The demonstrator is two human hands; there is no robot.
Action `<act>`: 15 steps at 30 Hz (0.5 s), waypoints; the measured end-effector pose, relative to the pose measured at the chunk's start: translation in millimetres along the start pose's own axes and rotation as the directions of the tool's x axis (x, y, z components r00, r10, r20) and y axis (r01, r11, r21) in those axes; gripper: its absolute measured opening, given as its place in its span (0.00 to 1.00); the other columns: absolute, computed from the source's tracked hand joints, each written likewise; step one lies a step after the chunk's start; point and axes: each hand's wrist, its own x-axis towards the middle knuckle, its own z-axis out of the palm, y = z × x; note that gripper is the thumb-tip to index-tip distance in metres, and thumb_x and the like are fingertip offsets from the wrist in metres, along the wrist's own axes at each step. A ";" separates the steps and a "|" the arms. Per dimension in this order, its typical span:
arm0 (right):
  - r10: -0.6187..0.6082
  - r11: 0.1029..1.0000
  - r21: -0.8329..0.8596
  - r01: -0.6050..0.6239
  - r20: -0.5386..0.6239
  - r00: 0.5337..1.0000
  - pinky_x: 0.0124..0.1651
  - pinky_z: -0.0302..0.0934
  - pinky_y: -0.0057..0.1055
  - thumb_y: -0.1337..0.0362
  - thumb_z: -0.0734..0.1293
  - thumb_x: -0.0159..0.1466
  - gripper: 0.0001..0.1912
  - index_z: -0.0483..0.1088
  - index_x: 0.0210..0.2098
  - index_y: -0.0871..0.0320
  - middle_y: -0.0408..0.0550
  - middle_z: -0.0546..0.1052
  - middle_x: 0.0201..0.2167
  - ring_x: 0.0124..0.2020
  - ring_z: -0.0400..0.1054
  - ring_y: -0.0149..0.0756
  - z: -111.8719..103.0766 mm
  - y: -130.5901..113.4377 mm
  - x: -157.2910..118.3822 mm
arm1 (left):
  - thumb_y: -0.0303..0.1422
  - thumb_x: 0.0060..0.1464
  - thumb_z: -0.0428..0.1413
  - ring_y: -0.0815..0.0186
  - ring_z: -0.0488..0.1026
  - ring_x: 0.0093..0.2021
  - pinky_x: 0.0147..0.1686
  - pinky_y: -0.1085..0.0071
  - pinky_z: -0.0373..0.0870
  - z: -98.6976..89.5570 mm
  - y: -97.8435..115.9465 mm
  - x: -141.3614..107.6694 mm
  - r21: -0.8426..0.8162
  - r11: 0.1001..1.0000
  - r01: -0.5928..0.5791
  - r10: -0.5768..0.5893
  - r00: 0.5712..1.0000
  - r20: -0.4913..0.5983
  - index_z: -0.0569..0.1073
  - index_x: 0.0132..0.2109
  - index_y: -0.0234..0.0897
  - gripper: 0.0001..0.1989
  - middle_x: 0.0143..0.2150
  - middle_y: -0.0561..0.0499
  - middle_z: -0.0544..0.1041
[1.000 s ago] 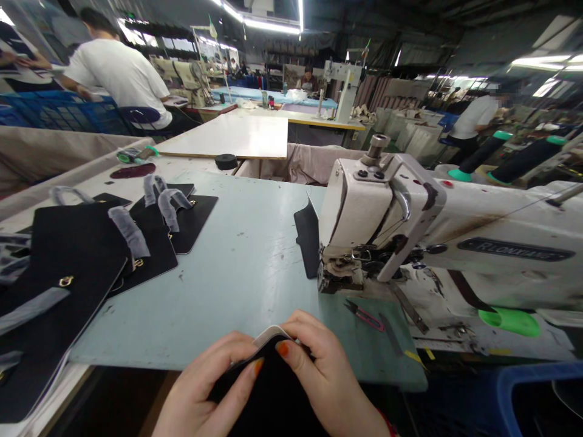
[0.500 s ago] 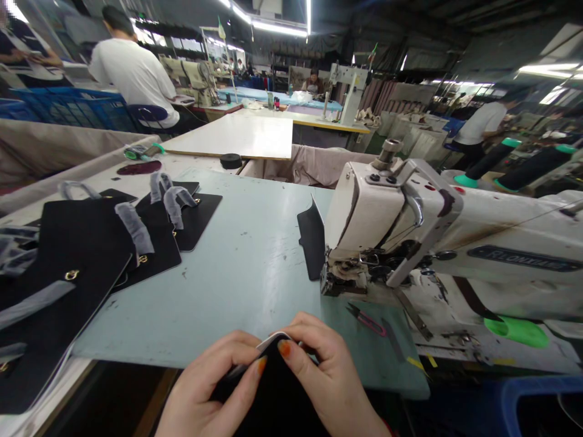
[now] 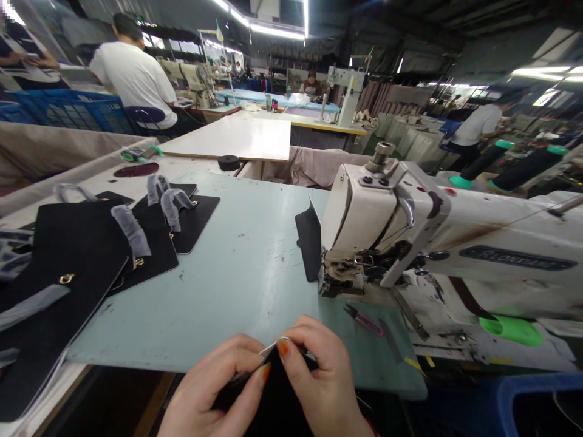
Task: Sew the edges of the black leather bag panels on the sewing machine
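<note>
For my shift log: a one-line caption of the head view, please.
Both hands, left and right, pinch a black piece at the table edge before the sewing machine.

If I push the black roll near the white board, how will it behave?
The black roll lies flat on its side, so it probably slides rather than rolls. It looks small and likely light. Standing on edge, it might roll away.

Both hands sit low at the bottom of the view, close together and nearly touching. Left hand (image 3: pixel 214 391) is curled with its thumb pressing inward in a pinch grip. Right hand (image 3: pixel 321 379) mirrors it, fingers bent, orange-painted thumbnail facing up.
</note>
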 end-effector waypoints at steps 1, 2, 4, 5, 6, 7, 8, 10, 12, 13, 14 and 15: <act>-0.016 1.000 -0.019 0.016 -0.020 1.000 0.30 0.53 0.26 0.66 0.64 0.68 0.12 0.73 0.29 0.60 0.42 0.66 0.24 0.27 0.62 0.28 1.2 1.1 -0.7 | 0.28 0.62 0.53 0.70 0.76 0.35 0.38 0.79 0.74 -0.4 -1.7 -0.3 -0.007 1.000 0.021 -0.020 1.000 0.018 0.71 0.36 0.41 0.06 0.34 0.53 0.77; -0.028 0.999 -0.032 0.027 -0.032 0.999 0.30 0.53 0.26 0.66 0.64 0.68 0.12 0.73 0.28 0.60 0.42 0.66 0.24 0.27 0.61 0.28 1.9 2.0 -1.3 | 0.29 0.62 0.52 0.70 0.76 0.35 0.38 0.79 0.74 -1.2 -3.7 -0.1 -0.011 0.999 0.053 -0.053 0.998 0.027 0.71 0.37 0.41 0.05 0.35 0.53 0.77; -0.034 0.999 -0.044 0.033 -0.033 0.999 0.30 0.52 0.26 0.66 0.64 0.68 0.12 0.72 0.28 0.60 0.41 0.65 0.23 0.27 0.61 0.28 2.1 2.6 -1.7 | 0.33 0.62 0.52 0.69 0.76 0.36 0.37 0.79 0.74 -3.9 -7.2 1.9 -0.012 0.992 0.130 -0.129 0.991 0.038 0.71 0.40 0.42 0.04 0.36 0.53 0.77; -0.033 0.999 -0.044 0.032 -0.022 0.999 0.30 0.52 0.26 0.66 0.63 0.68 0.12 0.71 0.27 0.60 0.41 0.65 0.23 0.27 0.61 0.28 1.7 2.3 -1.4 | 0.35 0.62 0.52 0.68 0.76 0.36 0.37 0.79 0.74 -5.6 -8.2 3.9 -0.016 0.987 0.159 -0.157 0.986 0.062 0.72 0.41 0.42 0.05 0.36 0.53 0.76; -0.032 0.999 -0.040 0.032 -0.006 0.999 0.30 0.51 0.26 0.66 0.63 0.68 0.13 0.71 0.27 0.60 0.41 0.65 0.23 0.27 0.61 0.28 1.0 1.6 -0.8 | 0.36 0.63 0.52 0.68 0.76 0.36 0.36 0.78 0.74 -7.1 -8.4 6.5 -0.022 0.984 0.177 -0.174 0.979 0.102 0.72 0.41 0.42 0.06 0.35 0.53 0.76; -0.028 0.999 -0.036 0.028 0.012 1.000 0.30 0.51 0.26 0.65 0.63 0.68 0.14 0.70 0.26 0.60 0.41 0.64 0.23 0.27 0.60 0.28 0.1 0.7 0.1 | 0.38 0.63 0.51 0.68 0.75 0.35 0.36 0.78 0.74 -8.3 -7.8 9.4 -0.029 0.983 0.182 -0.175 0.973 0.152 0.73 0.39 0.42 0.08 0.34 0.53 0.76; -0.021 0.999 -0.030 0.022 0.029 0.999 0.30 0.51 0.26 0.64 0.62 0.69 0.15 0.69 0.26 0.60 0.41 0.64 0.23 0.27 0.60 0.27 -0.9 -0.5 1.2 | 0.39 0.63 0.51 0.68 0.75 0.35 0.36 0.78 0.74 -8.9 -6.5 12.4 -0.038 0.984 0.174 -0.163 0.966 0.202 0.73 0.37 0.42 0.10 0.33 0.53 0.76; -0.008 1.000 -0.026 0.009 0.058 0.998 0.30 0.50 0.26 0.62 0.61 0.71 0.17 0.67 0.25 0.60 0.40 0.63 0.23 0.27 0.59 0.27 -3.5 -3.1 3.8 | 0.39 0.64 0.50 0.69 0.74 0.32 0.34 0.79 0.72 -8.3 -2.4 18.1 -0.057 0.986 0.154 -0.135 0.958 0.253 0.74 0.33 0.41 0.14 0.30 0.54 0.75; 0.009 0.999 -0.042 -0.006 0.085 0.996 0.31 0.51 0.26 0.60 0.60 0.72 0.18 0.67 0.26 0.60 0.41 0.64 0.24 0.27 0.60 0.28 -7.5 -4.9 6.0 | 0.38 0.64 0.50 0.70 0.74 0.31 0.33 0.79 0.71 -7.3 1.2 22.9 -0.062 0.989 0.137 -0.121 0.968 0.220 0.74 0.32 0.41 0.15 0.29 0.54 0.75; 0.018 0.998 -0.056 -0.012 0.106 0.994 0.31 0.51 0.26 0.59 0.60 0.72 0.19 0.68 0.27 0.60 0.41 0.65 0.24 0.28 0.61 0.28 -10.3 -4.7 6.7 | 0.38 0.64 0.50 0.69 0.74 0.30 0.33 0.80 0.71 -8.0 1.9 25.0 -0.060 0.990 0.131 -0.117 0.974 0.192 0.75 0.32 0.41 0.15 0.28 0.54 0.75; 0.025 0.997 -0.075 -0.016 0.130 0.991 0.31 0.51 0.26 0.59 0.60 0.72 0.19 0.69 0.27 0.60 0.42 0.66 0.24 0.28 0.61 0.28 -13.7 -3.5 7.0 | 0.37 0.64 0.50 0.69 0.74 0.30 0.33 0.79 0.72 -10.4 1.5 27.0 -0.048 0.991 0.123 -0.114 0.981 0.157 0.75 0.32 0.41 0.14 0.29 0.54 0.76; 0.037 0.995 -0.101 -0.021 0.151 0.988 0.32 0.51 0.26 0.58 0.61 0.72 0.19 0.70 0.27 0.60 0.42 0.67 0.24 0.28 0.62 0.29 -17.8 -0.6 6.7 | 0.37 0.64 0.50 0.68 0.75 0.31 0.32 0.79 0.72 -15.1 -0.1 28.7 -0.025 0.993 0.113 -0.109 0.987 0.116 0.76 0.32 0.41 0.14 0.29 0.54 0.76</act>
